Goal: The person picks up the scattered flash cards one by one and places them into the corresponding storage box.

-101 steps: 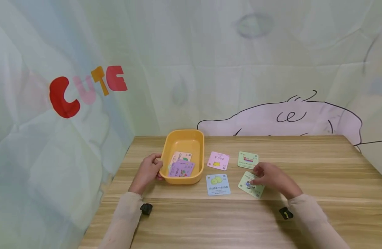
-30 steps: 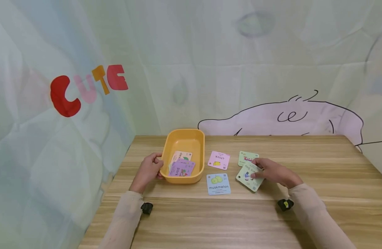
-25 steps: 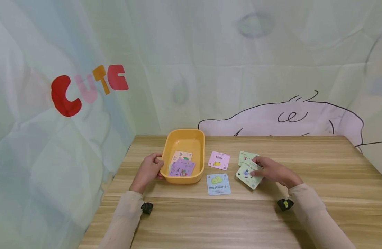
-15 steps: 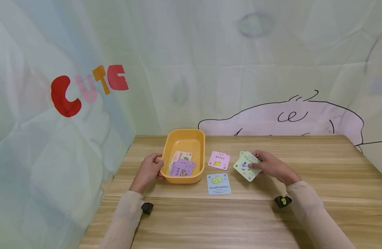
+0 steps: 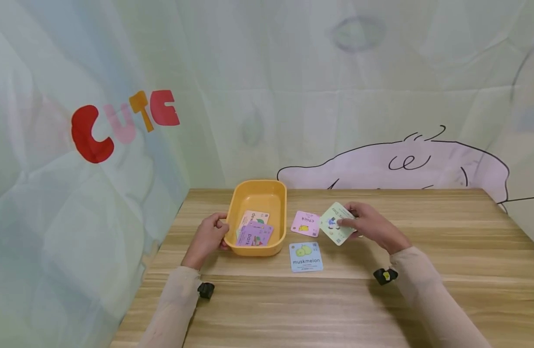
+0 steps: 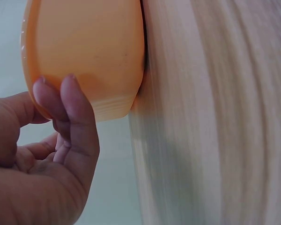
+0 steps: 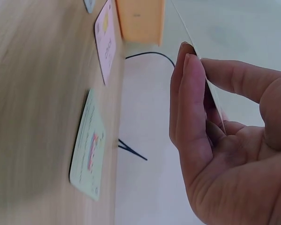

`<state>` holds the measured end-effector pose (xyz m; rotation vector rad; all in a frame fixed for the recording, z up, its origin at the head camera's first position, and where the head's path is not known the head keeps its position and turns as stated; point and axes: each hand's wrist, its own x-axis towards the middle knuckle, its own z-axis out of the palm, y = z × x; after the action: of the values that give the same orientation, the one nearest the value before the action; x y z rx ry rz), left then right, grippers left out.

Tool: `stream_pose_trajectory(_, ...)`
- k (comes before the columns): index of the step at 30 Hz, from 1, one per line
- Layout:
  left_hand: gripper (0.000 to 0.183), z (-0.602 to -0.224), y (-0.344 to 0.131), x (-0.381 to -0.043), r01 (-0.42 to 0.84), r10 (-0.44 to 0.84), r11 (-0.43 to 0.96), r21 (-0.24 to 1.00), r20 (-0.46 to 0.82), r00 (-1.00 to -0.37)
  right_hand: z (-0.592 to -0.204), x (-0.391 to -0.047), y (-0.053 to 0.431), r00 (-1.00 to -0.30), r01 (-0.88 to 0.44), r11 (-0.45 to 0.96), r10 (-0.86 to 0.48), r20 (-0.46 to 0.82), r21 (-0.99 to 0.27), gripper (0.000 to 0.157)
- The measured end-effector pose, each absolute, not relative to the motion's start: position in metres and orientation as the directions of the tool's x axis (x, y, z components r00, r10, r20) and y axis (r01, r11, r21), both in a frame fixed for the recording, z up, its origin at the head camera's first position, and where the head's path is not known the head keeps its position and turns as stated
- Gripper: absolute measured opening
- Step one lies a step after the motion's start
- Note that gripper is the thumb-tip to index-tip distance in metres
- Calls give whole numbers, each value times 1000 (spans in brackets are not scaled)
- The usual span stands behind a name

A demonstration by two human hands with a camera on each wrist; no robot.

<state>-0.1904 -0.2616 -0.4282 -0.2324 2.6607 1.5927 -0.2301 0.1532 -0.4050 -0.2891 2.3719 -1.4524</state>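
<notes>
My left hand (image 5: 208,237) grips the near-left rim of a yellow plastic tray (image 5: 262,195). In the left wrist view, fingertips press its outer wall. A purple "park" flash card (image 5: 260,234) overlaps a peach flash card (image 5: 249,218) inside it. My right hand (image 5: 376,227) pinches a pale green flash card (image 5: 332,236) between thumb and fingers, raised and tilted above the table. A pink "chick" flash card (image 5: 305,224) lies left of it, and a blue "muskmelon" flash card (image 5: 306,258) lies nearer me. In the right wrist view, another green flash card (image 7: 89,145) lies on the table.
The wood-grain table (image 5: 289,309) ends at a hanging printed cloth (image 5: 249,96) behind and on the left. A black band (image 5: 205,290) is on the left wrist, and another black band (image 5: 385,276) on the right.
My right hand has lifted the green flash card off the table and carried it up and left, over the spot of the other green card. The left hand and tray stay in place.
</notes>
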Motion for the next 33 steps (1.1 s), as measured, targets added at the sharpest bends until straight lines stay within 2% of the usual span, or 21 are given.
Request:
stream_pose_trajectory(13,43,-430,-264,-190,-141,-108,461,876,-103,-989,-401,-237,127,-920,-9,439,-356,-165,-899,37)
stream_pose_trajectory(33,41,-429,-263,-191,-157,-116,451,879,-116,-986,-395,-239,90,-897,-3,390,-408,-170,-921,32)
